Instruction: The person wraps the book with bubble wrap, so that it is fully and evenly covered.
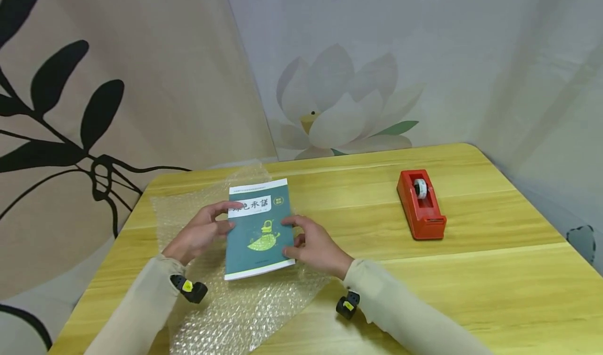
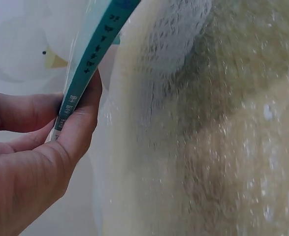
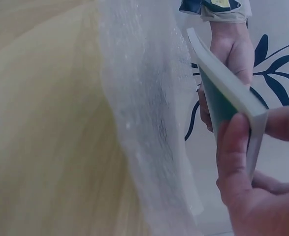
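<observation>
Both hands hold a teal paperback book (image 1: pixel 259 234) with a white title box and a yellow-green leaf drawing on its cover. My left hand (image 1: pixel 200 232) pinches its left side, the spine edge, as the left wrist view shows with the book's spine (image 2: pixel 90 59) between thumb and fingers. On the opposite side my right hand (image 1: pixel 317 245) grips the page edge; in the right wrist view the white pages (image 3: pixel 233 88) sit between thumb and fingers. Beneath the book, a sheet of clear bubble wrap (image 1: pixel 235 313) lies spread on the table, and the book is raised above it.
A red tape dispenser (image 1: pixel 421 206) with a roll of tape (image 1: pixel 421 188) stands on the right part of the wooden table (image 1: pixel 471 287). The bubble wrap reaches the table's back-left edge. Printed curtains (image 1: pixel 353 25) hang behind the table.
</observation>
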Demonstrator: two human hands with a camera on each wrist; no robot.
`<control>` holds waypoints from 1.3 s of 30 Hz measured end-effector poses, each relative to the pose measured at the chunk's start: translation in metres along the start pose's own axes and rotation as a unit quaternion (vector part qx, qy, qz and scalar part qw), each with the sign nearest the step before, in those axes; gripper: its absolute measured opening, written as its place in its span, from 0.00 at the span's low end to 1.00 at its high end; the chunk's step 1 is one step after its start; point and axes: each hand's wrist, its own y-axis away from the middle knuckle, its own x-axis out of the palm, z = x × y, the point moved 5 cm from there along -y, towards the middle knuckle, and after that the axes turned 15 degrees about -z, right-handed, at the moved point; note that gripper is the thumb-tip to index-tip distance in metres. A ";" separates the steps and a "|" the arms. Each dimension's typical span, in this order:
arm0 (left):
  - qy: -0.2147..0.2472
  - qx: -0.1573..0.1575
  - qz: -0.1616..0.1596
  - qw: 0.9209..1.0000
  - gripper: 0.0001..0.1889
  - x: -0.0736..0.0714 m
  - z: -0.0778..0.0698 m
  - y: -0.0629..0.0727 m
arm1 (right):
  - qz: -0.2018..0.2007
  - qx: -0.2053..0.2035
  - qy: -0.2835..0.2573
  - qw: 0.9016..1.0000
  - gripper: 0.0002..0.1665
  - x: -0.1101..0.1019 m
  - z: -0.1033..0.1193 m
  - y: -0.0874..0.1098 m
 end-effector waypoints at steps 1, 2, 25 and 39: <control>0.002 -0.001 -0.002 1.000 0.25 -0.001 0.001 0.000 | 0.003 0.002 -0.002 1.000 0.34 0.001 0.000 0.000; 0.004 -0.002 -0.003 1.000 0.25 -0.002 0.002 0.000 | 0.006 0.004 -0.003 1.000 0.34 0.003 0.000 0.000; -0.015 -0.024 -0.039 0.999 0.27 -0.025 0.017 0.002 | 0.001 0.030 -0.018 0.999 0.36 0.030 0.000 -0.003; -0.057 -0.029 -0.060 0.996 0.26 -0.033 0.019 0.000 | -0.001 0.022 0.027 0.999 0.37 0.041 0.002 -0.011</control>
